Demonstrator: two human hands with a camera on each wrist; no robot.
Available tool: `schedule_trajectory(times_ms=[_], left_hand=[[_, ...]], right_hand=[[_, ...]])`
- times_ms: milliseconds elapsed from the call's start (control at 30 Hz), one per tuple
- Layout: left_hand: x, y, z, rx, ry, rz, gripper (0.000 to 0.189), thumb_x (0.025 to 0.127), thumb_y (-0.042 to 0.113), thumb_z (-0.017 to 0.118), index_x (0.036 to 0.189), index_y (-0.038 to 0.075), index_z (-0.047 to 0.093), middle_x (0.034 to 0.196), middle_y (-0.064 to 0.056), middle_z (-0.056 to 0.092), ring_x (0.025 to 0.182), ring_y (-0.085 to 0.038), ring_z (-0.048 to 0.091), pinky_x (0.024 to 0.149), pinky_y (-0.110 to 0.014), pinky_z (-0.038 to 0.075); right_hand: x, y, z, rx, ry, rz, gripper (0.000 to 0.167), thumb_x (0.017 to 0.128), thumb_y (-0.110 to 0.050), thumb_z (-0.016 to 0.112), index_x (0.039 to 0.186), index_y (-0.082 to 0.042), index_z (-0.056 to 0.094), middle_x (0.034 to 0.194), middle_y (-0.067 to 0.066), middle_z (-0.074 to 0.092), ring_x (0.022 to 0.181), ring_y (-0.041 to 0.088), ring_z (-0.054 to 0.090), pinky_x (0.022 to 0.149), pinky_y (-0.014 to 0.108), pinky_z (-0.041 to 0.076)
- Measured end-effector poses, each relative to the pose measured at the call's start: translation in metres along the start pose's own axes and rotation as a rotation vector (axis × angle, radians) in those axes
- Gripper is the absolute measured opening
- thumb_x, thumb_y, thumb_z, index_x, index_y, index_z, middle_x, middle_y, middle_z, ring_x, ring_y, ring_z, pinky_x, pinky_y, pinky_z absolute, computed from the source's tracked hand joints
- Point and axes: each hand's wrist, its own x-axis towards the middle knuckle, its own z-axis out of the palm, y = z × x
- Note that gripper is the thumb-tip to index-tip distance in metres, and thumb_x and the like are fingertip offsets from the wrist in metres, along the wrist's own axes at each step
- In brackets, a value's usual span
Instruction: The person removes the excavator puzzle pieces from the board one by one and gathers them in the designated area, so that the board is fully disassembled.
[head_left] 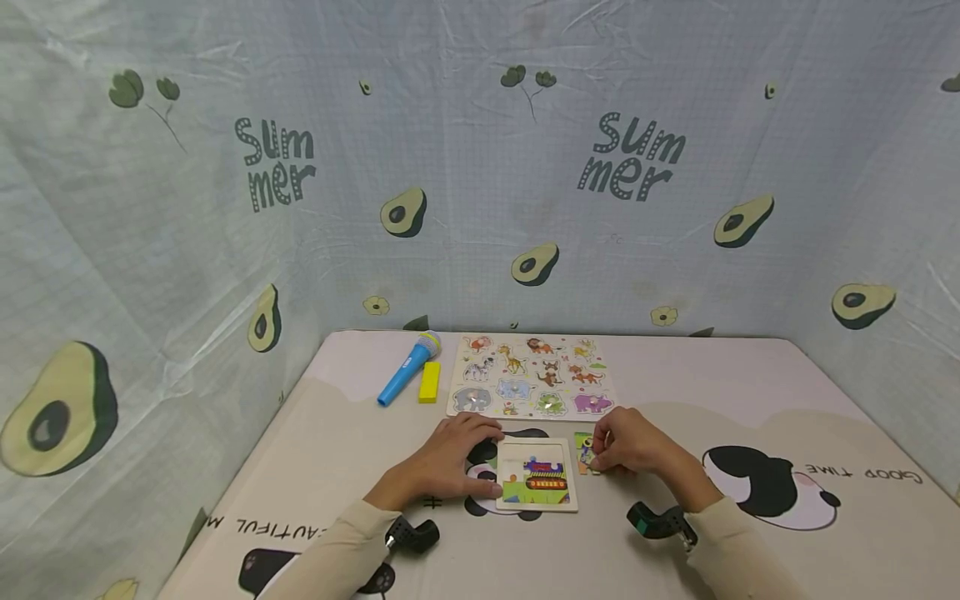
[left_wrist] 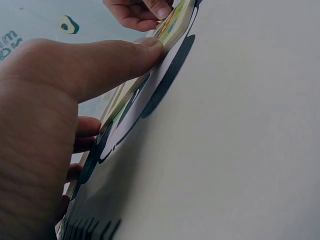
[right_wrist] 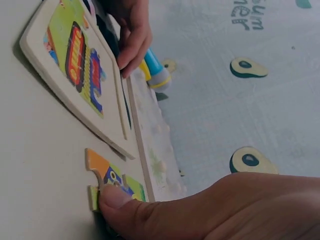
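A small wooden jigsaw tray [head_left: 537,505] lies in front of me, part of its colourful vehicle picture filled in and the upper part bare wood. My left hand [head_left: 453,460] rests along the tray's left side, thumb on the lower edge and fingertips by the upper corner. In the left wrist view that thumb [left_wrist: 115,62] lies straight against the rim. Right of the tray are loose jigsaw pieces [head_left: 583,450], seen in the right wrist view as orange, blue and green pieces [right_wrist: 100,165]. My right hand [head_left: 633,442] pinches a jigsaw piece there, its thumb on top; the fingers beneath are hidden.
Behind the tray lies a large animal peg puzzle board [head_left: 531,375]. To its left are a blue toy microphone [head_left: 405,375] and a yellow block [head_left: 429,382]. A printed cloth covers the table [head_left: 600,558], and patterned sheets [head_left: 465,167] hang around it.
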Motion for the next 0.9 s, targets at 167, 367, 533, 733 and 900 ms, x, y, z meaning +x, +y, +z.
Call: schedule_trajectory(times_ms=[167,367,533,733,900], left_hand=[[0.0,0.0,0.0,-0.004,-0.004,0.001,0.076,0.08,0.068,0.068,0.141,0.024,0.057,0.148,0.007,0.05,0.141,-0.019,0.037,0.115,-0.05,0.028],[0.0,0.0,-0.001,-0.009,-0.002,0.0,0.076,0.08,0.068,0.068,0.141,0.024,0.057,0.148,0.007,0.05,0.141,-0.019,0.037,0.116,-0.051,0.028],[0.0,0.001,0.0,-0.012,-0.006,0.002,0.076,0.08,0.068,0.068,0.141,0.024,0.057,0.148,0.006,0.05,0.141,-0.019,0.037,0.116,-0.052,0.028],[0.0,0.001,-0.001,-0.01,-0.006,0.001,0.076,0.08,0.068,0.068,0.141,0.024,0.057,0.149,0.006,0.049,0.141,-0.019,0.037,0.115,-0.052,0.028],[0.0,0.001,0.0,-0.003,-0.008,-0.006,0.076,0.08,0.068,0.068,0.141,0.024,0.056,0.149,0.007,0.049,0.142,-0.019,0.036,0.116,-0.051,0.027]], right_hand=[[-0.001,0.0,0.002,-0.018,0.012,0.014,0.02,0.079,-0.003,0.084,0.075,-0.008,0.065,0.064,0.002,0.061,0.049,0.013,0.052,0.046,0.026,0.044],[-0.001,0.0,0.002,-0.025,0.012,0.011,0.02,0.079,-0.004,0.085,0.075,-0.008,0.065,0.065,0.002,0.061,0.05,0.014,0.053,0.046,0.027,0.045],[-0.001,-0.001,-0.001,-0.027,0.006,-0.005,0.019,0.08,-0.006,0.085,0.077,-0.009,0.067,0.067,0.002,0.061,0.051,0.014,0.054,0.046,0.027,0.045],[-0.002,-0.01,-0.001,-0.025,0.02,-0.065,0.019,0.081,-0.008,0.083,0.078,-0.009,0.065,0.063,0.002,0.059,0.048,0.013,0.051,0.046,0.027,0.043],[0.001,-0.025,0.008,-0.037,0.044,-0.169,0.017,0.084,-0.009,0.081,0.08,-0.01,0.065,0.067,-0.001,0.057,0.06,0.013,0.052,0.053,0.026,0.044]])
